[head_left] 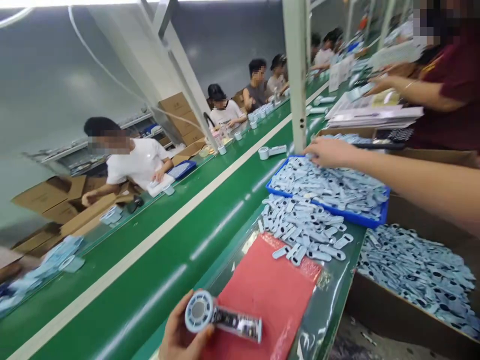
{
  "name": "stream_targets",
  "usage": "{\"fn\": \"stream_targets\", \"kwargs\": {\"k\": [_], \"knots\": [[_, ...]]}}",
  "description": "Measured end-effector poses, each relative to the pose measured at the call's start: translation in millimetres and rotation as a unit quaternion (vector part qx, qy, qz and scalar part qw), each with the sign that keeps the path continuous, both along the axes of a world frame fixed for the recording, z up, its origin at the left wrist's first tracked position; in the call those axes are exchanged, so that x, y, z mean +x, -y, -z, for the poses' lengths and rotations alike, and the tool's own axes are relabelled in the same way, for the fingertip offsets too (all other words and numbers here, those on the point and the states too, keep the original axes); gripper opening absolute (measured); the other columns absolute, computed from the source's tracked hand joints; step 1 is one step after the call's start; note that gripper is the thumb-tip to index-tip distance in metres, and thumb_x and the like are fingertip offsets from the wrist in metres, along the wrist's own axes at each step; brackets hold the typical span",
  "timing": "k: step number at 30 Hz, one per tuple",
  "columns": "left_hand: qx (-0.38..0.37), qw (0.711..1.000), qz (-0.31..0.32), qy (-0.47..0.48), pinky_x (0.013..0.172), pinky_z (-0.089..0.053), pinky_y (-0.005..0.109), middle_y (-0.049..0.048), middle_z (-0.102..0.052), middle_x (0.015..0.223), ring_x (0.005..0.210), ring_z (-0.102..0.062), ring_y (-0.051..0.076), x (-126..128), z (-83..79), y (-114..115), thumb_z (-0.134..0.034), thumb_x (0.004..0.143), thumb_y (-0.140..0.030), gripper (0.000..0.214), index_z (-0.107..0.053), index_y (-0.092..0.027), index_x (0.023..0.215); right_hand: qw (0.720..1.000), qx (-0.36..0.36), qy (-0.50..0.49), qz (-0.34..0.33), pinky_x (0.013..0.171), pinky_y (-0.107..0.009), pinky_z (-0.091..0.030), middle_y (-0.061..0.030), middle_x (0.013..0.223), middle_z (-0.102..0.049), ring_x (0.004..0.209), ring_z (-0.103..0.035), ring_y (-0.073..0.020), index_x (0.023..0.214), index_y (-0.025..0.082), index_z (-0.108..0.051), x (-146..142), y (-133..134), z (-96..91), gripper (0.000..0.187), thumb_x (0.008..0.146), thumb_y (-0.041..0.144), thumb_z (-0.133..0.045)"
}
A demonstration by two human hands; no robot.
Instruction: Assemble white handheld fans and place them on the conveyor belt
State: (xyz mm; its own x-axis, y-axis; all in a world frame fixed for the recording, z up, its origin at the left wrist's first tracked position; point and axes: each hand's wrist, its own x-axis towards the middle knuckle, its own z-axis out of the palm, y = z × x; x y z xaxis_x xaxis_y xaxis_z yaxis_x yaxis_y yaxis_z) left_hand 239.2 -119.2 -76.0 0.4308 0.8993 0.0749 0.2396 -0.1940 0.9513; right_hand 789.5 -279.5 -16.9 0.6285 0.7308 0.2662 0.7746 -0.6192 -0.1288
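Observation:
My left hand (pixel 182 332) is at the bottom edge, closed round a small device (pixel 221 317) with a round pale-blue head and an open handle showing a circuit board. It hovers over a red mat (pixel 270 290) on the bench. My right hand (pixel 326 151) reaches far forward with the fingers curled down into a blue tray (pixel 369 218) heaped with pale-blue plastic covers (pixel 337 187). Whether it grips one is hidden. More covers (pixel 303 230) lie loose in front of the tray.
A green conveyor belt (pixel 157 235) runs away to the upper right, a finished device (pixel 272 151) on it. Several people sit along its far side with cardboard boxes. A white post (pixel 296 75) stands behind the tray. A carton of covers (pixel 416 270) sits at right, beside another person (pixel 446 85).

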Motion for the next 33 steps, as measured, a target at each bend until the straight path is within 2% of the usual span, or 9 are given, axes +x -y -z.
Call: {"fn": "stream_targets", "kwargs": {"k": [3,6,11,14,17,19,21,27,33], "knots": [[-0.006,0.998,0.051,-0.030,0.099,-0.053,0.039,0.0085,-0.065,0.125,0.113,-0.063,0.028,-3.7,-0.4,0.4,-0.079,0.075,-0.048,0.071,-0.052,-0.025,0.136,0.999,0.037,-0.011,0.004,0.083,-0.047,-0.050,-0.0141,0.101,-0.060,0.097,-0.061,-0.0355,0.098,0.016,-0.075,-5.2,5.4,2.8,0.012,0.087,0.020,-0.074],[0.083,0.985,0.114,-0.097,0.097,-0.051,0.037,0.0077,-0.062,0.121,0.112,-0.061,0.025,-9.4,-10.1,3.4,-0.074,0.081,-0.043,0.048,-0.060,-0.025,0.124,0.996,0.089,-0.019,0.008,0.079,-0.056,-0.052,-0.0128,0.089,-0.059,0.095,-0.061,-0.0414,0.086,0.016,-0.073,-17.1,9.0,0.5,0.010,0.090,0.025,-0.074],[0.238,0.902,0.233,-0.275,0.099,-0.047,0.043,0.0078,-0.050,0.134,0.120,-0.053,0.027,-17.6,-33.5,16.6,-0.072,0.084,-0.032,0.051,-0.055,-0.033,0.132,0.977,0.198,-0.075,-0.019,0.078,-0.050,-0.055,-0.0053,0.081,-0.064,0.085,-0.067,-0.0322,0.100,0.022,-0.070,-95.5,9.0,-6.1,0.011,0.097,0.029,-0.061],[0.303,0.852,0.266,-0.334,0.096,-0.046,0.047,0.0077,-0.054,0.128,0.115,-0.053,0.028,-13.5,-36.9,24.9,-0.068,0.087,-0.028,0.039,-0.059,-0.031,0.125,0.914,0.240,-0.303,-0.123,0.075,-0.039,-0.058,-0.0034,0.076,-0.068,0.075,-0.071,-0.0245,0.108,0.022,-0.068,-177.3,2.3,4.7,0.026,0.094,0.043,-0.063],[0.316,0.850,0.251,-0.339,0.086,-0.047,0.044,0.0073,-0.059,0.109,0.101,-0.054,0.027,-6.4,-31.5,30.4,-0.068,0.088,-0.035,0.025,-0.065,-0.025,0.111,0.765,0.219,-0.565,-0.219,0.077,-0.038,-0.059,-0.0067,0.090,-0.072,0.083,-0.072,-0.0258,0.102,0.019,-0.066,-258.8,-3.6,24.5,0.034,0.086,0.050,-0.067],[0.310,0.862,0.217,-0.337,0.083,-0.047,0.042,0.0063,-0.059,0.103,0.097,-0.054,0.026,-4.2,-26.8,33.2,-0.071,0.087,-0.037,0.026,-0.065,-0.025,0.109,0.704,0.204,-0.627,-0.264,0.078,-0.036,-0.058,-0.0051,0.094,-0.072,0.086,-0.071,-0.0238,0.100,0.021,-0.065,-302.0,-7.0,38.2,0.028,0.086,0.046,-0.066],[0.305,0.873,0.196,-0.326,0.084,-0.046,0.041,0.0053,-0.058,0.103,0.097,-0.054,0.025,-4.5,-23.6,36.1,-0.074,0.085,-0.035,0.027,-0.065,-0.025,0.108,0.711,0.206,-0.611,-0.282,0.076,-0.035,-0.057,-0.0026,0.092,-0.071,0.084,-0.070,-0.0212,0.100,0.023,-0.067,-333.7,-11.4,50.0,0.021,0.089,0.041,-0.064],[0.322,0.900,0.193,-0.223,0.094,-0.044,0.042,0.0071,-0.059,0.113,0.108,-0.053,0.025,-8.6,-19.3,43.9,-0.078,0.080,-0.031,0.041,-0.059,-0.021,0.115,0.816,0.246,-0.386,-0.353,0.080,-0.035,-0.044,0.0007,0.095,-0.069,0.087,-0.062,-0.0189,0.097,0.025,-0.069,-376.4,-23.9,68.5,0.008,0.098,0.027,-0.061],[0.330,0.913,0.193,-0.145,0.092,-0.045,0.038,0.0043,-0.064,0.106,0.103,-0.056,0.020,-6.5,-13.4,43.1,-0.064,0.090,-0.018,0.015,-0.061,-0.021,0.105,0.836,0.286,-0.253,-0.395,0.085,-0.036,-0.036,0.0014,0.088,-0.063,0.085,-0.057,-0.0174,0.099,0.021,-0.065,-382.7,-20.5,70.0,0.014,0.103,0.032,-0.057]]}}
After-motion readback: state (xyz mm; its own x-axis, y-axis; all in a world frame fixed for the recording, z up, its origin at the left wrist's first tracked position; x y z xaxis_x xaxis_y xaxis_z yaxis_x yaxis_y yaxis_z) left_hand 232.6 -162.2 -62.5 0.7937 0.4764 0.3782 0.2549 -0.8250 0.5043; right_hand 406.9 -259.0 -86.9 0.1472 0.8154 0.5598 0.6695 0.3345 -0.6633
